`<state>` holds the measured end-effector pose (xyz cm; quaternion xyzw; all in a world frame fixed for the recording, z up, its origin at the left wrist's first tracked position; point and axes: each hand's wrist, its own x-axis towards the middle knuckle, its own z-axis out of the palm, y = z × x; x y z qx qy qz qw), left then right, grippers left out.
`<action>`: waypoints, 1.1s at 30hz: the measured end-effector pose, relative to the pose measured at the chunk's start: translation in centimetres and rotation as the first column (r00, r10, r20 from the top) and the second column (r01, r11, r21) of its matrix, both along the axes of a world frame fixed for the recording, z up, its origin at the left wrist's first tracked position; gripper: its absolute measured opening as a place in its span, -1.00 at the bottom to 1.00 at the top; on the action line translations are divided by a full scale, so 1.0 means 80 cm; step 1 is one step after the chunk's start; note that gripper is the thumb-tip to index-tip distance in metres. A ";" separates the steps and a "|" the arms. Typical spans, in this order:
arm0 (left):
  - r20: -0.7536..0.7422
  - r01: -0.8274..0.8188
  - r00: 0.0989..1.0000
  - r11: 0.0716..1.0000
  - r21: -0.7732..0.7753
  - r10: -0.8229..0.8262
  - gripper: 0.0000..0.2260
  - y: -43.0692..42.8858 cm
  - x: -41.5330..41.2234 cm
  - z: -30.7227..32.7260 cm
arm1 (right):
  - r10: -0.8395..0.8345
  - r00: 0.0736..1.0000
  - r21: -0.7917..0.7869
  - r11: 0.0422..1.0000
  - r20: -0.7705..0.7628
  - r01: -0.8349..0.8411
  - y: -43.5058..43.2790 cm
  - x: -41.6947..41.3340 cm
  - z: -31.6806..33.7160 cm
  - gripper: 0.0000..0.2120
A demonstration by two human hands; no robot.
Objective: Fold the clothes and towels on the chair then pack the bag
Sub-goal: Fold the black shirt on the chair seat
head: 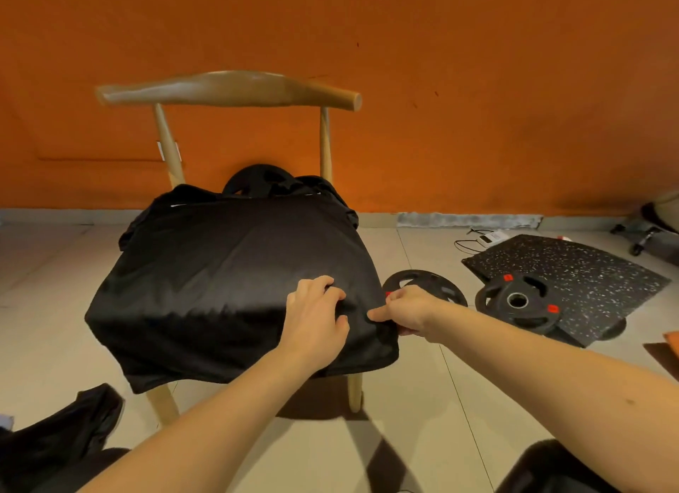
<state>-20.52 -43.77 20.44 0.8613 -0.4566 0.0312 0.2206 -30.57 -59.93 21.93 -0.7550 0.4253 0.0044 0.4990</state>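
Black garment (220,272) lies spread over the chair (227,92) seat, draping off the near & left edges. More dark cloth is bunched under it at the far edge; can't tell what. Both hands are at the near-right corner. Left grip (318,314): fingers curled down into the fabric, bunching a small ridge. Right grip (406,310): thumb & fingers closed in a pinch on the hem just beside it, at the seat's right edge. Looks like the start of a fold from that corner.

To do it well, imo: pinch only one layer of hem, not the stuff beneath. Slide the left grip along the near edge so the two holds sit well apart, then lift & carry across evenly so the crease runs straight. Fabric looks thin & slippery, so flatten wrinkles w/ an open palm after. Watch the overhang; it could drag the lot onto the floor. Dark heap (62,430) on the floor near-left is poss. the bag, unsure.
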 end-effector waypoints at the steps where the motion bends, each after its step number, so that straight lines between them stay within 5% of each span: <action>1: 0.009 0.008 1.000 1.000 0.006 -0.008 -0.64 0.000 -0.003 -0.002 | 0.024 0.999 -0.003 1.000 -0.031 -0.024 -0.003 -0.004 0.000 -0.73; 10: -0.056 0.111 0.992 0.992 -0.064 -0.115 -0.75 0.000 -0.034 0.001 | 0.067 0.997 0.193 0.979 -0.029 -0.061 -0.014 -0.026 0.017 -0.81; 14: -0.225 0.123 0.964 0.989 -0.081 -0.138 -0.55 0.001 -0.058 0.012 | 0.005 0.999 0.324 0.946 0.042 -0.019 -0.017 -0.022 0.023 -0.79; 18: -0.165 0.179 0.970 0.984 -0.009 -0.178 -0.41 -0.002 -0.071 0.018 | 0.072 0.996 0.409 0.908 0.056 -0.089 -0.015 -0.021 0.030 -0.75; 25: 0.101 0.223 0.970 0.974 -0.028 -0.219 -0.79 -0.001 -0.079 0.012 | 0.099 0.995 0.380 0.920 0.011 -0.096 -0.017 -0.021 0.030 -0.74; 29: 0.108 0.215 0.972 0.975 -0.053 -0.208 -0.80 -0.001 -0.081 0.015 | 0.113 0.993 0.305 0.945 0.027 -0.116 -0.026 -0.014 0.028 -0.66; 33: 0.001 0.162 0.987 0.982 -0.092 -0.163 -0.82 0.002 -0.084 0.028 | -0.053 0.987 0.234 0.972 0.152 0.016 -0.045 0.025 0.033 -0.69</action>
